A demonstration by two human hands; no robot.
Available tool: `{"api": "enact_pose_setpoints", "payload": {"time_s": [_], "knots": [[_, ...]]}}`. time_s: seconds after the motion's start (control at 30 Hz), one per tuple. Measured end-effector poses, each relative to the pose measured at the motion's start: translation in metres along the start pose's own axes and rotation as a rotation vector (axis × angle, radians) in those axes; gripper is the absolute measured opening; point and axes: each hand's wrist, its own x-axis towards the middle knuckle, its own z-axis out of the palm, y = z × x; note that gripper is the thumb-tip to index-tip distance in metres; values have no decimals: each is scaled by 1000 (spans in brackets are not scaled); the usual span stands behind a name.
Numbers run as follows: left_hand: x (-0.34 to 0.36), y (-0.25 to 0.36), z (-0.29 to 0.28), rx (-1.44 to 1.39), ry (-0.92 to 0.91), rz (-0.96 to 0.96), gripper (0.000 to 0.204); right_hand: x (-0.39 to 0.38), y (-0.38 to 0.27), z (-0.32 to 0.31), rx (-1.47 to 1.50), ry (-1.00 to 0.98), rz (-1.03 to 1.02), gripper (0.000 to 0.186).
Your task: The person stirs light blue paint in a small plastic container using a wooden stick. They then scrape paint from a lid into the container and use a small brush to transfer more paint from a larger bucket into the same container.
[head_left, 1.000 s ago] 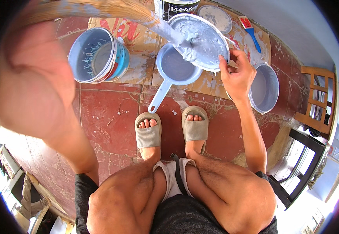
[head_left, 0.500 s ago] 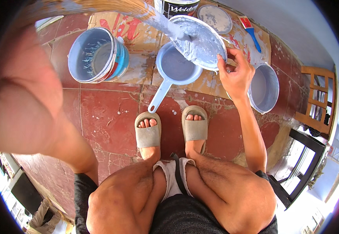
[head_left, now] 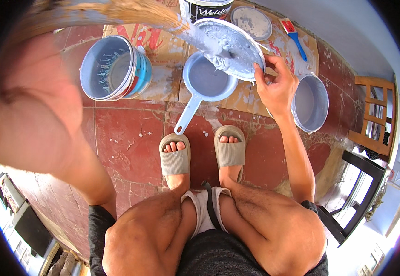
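My left hand (head_left: pixel 39 101), large and blurred at the left, is closed around a wooden stick (head_left: pixel 121 11). The stick slants across the top, its far end coated in thick grey-blue paint and touching the inner face of a round lid (head_left: pixel 243 48). Paint lies thick over that lid, which is tilted above the far right part of a light-blue dipper (head_left: pixel 190 112). Thumb and fingers of my right hand (head_left: pixel 278 87) pinch the lid's right rim. Smooth grey-blue paint (head_left: pixel 209 78) shows in the dipper, whose handle points toward my feet.
A paint-streaked bucket (head_left: pixel 87 69) stands left, another bucket (head_left: pixel 325 103) right. Farther back are a black-labelled paint pail (head_left: pixel 200 11), a second lid (head_left: pixel 250 22) and a blue-handled brush (head_left: pixel 296 43) on stained cardboard (head_left: pixel 163 83). My sandalled feet (head_left: pixel 174 156) stand on red tiles.
My left hand has shifted slightly right, and the stick's coated end has slid down and right across the lid. The lid and my right hand have moved a little left.
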Motion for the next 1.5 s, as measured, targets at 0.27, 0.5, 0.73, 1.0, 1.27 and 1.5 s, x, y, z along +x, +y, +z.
{"api": "enact_pose_setpoints", "payload": {"time_s": [0.27, 0.5, 0.73, 1.0, 1.27, 1.5], "knots": [[1, -18, -5, -203, -411, 132, 30, 8, -7, -4, -29, 53, -60, 21], [-2, -15, -3, -202, -306, 113, 29, 7, -7, -2, -37, 67, -86, 21], [-6, -21, 3, -218, -334, 134, 27, 4, -8, -4, -52, 53, -17, 21], [-7, -13, -2, -131, -338, 118, 25, 2, 4, -5, -42, 84, -74, 21], [-28, -19, 17, -219, -156, 97, 21, -8, 1, -10, -79, 31, 62, 22], [-17, -15, -8, -278, -276, 82, 20, -9, 3, -4, 0, 17, 50, 20]]}}
